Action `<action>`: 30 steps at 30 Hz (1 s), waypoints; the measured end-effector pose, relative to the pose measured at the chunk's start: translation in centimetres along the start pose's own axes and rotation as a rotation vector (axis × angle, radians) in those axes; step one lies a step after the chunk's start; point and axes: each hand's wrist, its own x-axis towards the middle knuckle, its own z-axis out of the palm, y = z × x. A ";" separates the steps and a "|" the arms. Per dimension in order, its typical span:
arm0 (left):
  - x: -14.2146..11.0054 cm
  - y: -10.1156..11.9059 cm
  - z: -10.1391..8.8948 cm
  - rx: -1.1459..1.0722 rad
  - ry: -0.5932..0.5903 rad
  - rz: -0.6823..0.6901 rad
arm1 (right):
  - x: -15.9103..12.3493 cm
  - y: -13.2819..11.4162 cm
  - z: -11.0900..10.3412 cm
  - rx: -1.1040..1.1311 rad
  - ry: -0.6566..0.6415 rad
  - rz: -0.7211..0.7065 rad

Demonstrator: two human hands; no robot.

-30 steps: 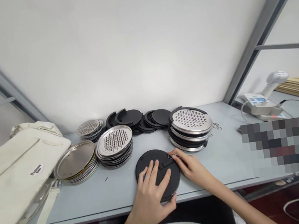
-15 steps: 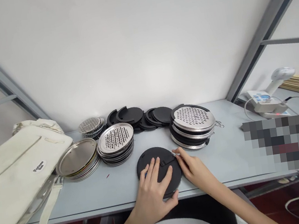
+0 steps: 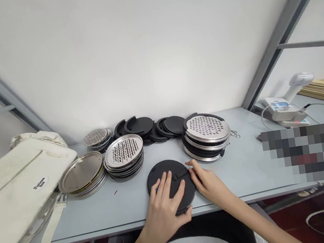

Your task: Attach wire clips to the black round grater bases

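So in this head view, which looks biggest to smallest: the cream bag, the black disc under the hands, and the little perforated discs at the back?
1. cream bag
2. black disc
3. little perforated discs; they lie farther from the camera, so their true size is unsure.

Your left hand [image 3: 162, 212] is pressing matt black plastic disc [image 3: 171, 184]. You are facing shiny perforated steel grater discs [image 3: 123, 153], glossy smooth metal trays [image 3: 81, 174], off-white cloth bag [image 3: 11, 187], smooth matt grey tabletop [image 3: 247, 170].

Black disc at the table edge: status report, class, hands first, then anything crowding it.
Left hand flat on black disc. Right hand pinching small metal clip at its rim. Grater stack close behind, apart.
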 end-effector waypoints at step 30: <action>-0.1 -0.1 0.1 -0.010 0.000 -0.002 | -0.1 0.6 0.1 0.029 -0.007 -0.052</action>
